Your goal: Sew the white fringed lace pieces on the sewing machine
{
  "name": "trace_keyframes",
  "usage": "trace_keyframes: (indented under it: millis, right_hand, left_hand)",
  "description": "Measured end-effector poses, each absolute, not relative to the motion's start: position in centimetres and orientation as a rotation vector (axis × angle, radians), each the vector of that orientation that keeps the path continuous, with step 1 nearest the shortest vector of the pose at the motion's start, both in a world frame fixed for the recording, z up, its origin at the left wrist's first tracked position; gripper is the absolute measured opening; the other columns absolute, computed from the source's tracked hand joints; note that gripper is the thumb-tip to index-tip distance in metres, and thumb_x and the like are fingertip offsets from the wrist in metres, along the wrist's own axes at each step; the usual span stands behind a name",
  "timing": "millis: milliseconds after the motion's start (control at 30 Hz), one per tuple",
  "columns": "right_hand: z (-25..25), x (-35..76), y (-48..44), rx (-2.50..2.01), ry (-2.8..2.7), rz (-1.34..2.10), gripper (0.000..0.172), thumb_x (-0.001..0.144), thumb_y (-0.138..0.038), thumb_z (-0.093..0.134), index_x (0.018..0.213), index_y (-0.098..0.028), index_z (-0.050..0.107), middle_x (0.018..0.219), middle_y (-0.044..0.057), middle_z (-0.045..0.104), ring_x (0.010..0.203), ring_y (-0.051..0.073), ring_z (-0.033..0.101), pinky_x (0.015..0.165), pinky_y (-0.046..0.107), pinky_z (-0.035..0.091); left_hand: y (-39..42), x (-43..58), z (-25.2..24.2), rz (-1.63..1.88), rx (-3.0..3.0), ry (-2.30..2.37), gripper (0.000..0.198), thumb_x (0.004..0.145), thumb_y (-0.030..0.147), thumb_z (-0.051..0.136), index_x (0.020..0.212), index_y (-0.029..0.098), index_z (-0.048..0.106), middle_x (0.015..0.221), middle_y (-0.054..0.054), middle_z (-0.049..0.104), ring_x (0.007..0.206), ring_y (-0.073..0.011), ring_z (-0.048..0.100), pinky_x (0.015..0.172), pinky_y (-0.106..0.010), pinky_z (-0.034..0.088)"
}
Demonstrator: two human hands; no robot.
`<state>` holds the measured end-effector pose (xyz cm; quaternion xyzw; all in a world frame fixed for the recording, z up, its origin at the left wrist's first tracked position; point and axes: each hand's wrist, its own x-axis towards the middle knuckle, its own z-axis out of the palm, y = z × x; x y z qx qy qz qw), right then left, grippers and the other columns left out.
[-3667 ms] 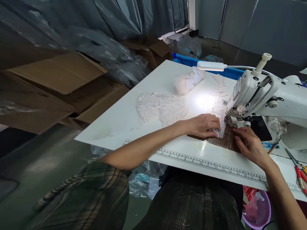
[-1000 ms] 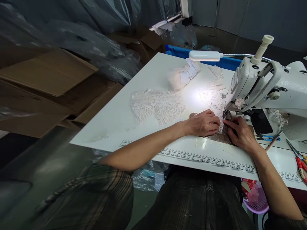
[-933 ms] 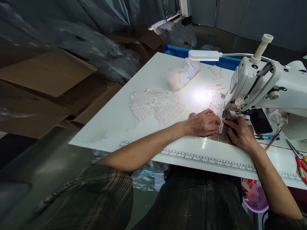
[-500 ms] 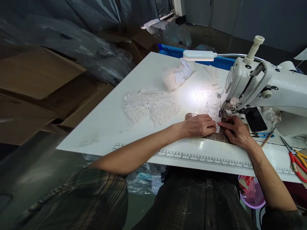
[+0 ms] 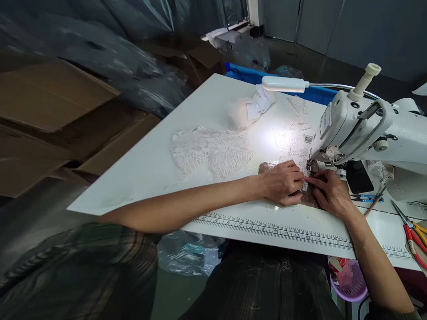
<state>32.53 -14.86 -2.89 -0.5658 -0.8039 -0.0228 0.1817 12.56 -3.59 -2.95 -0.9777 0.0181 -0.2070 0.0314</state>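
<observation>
A white lace piece lies at the presser foot of a white sewing machine, over a brown plate on the table. My left hand is closed at the left edge of the lace, its fingers curled and pressed together; the fingertips are partly hidden. From the right, my right hand reaches in just below the foot. Its index finger stretches out to touch the lace beside my left fingertips, and its thumb stands apart.
Lace pieces and a pale bundle lie on the white table. A lamp hangs above. At right are a phone, blue snips and red-handled scissors. Cardboard boxes stand at left, a purple basket below.
The view has shifted slightly, so the machine sits lower and farther right. My left hand has turned a little, its fingers more bent over the lace. My right hand stays by the foot.
</observation>
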Motion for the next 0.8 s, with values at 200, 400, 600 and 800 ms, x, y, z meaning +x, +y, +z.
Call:
trace_keyframes:
  millis: [200,400,600,800]
  right_hand:
    - [-2.6,31.9,-14.7,-1.789,-2.269,-0.072,0.04,0.093,-0.025,0.044,0.127,-0.023,0.066,0.105,0.013,0.063,0.085,0.022,0.058,0.072,0.036,0.053]
    - [-3.1,31.6,-14.3,-1.865,-2.22,-0.058,0.042,0.093,-0.025,0.041,0.129,-0.023,0.063,0.105,0.013,0.061,0.085,0.023,0.057,0.077,0.039,0.053]
    - [-3.2,31.6,-14.6,-1.807,-2.228,-0.078,0.042,0.093,-0.026,0.041,0.13,-0.023,0.062,0.105,0.012,0.059,0.084,0.021,0.057,0.078,0.038,0.052]
    - [-3.1,31.3,-14.7,-1.831,-2.196,-0.146,0.043,0.093,-0.024,0.042,0.13,-0.023,0.063,0.102,0.011,0.06,0.077,0.02,0.057,0.073,0.036,0.051]
  left_hand:
    - [-3.4,12.6,-3.3,-0.764,-2.957,0.003,0.029,0.086,0.034,0.051,0.082,0.014,0.072,0.083,-0.007,0.07,0.071,-0.0193,0.057,0.079,-0.037,0.046]
    - [-3.4,12.4,-3.4,-0.726,-2.952,-0.02,0.031,0.087,0.036,0.051,0.086,0.014,0.072,0.091,-0.008,0.072,0.076,-0.0203,0.061,0.092,-0.041,0.045]
    - [-3.3,12.4,-3.5,-0.696,-2.956,-0.055,0.034,0.088,0.037,0.05,0.092,0.013,0.073,0.094,-0.009,0.072,0.078,-0.0216,0.062,0.098,-0.046,0.043]
    - [-3.2,12.3,-3.5,-0.639,-2.983,-0.085,0.037,0.09,0.039,0.048,0.1,0.013,0.072,0.104,-0.011,0.071,0.084,-0.023,0.062,0.098,-0.048,0.042]
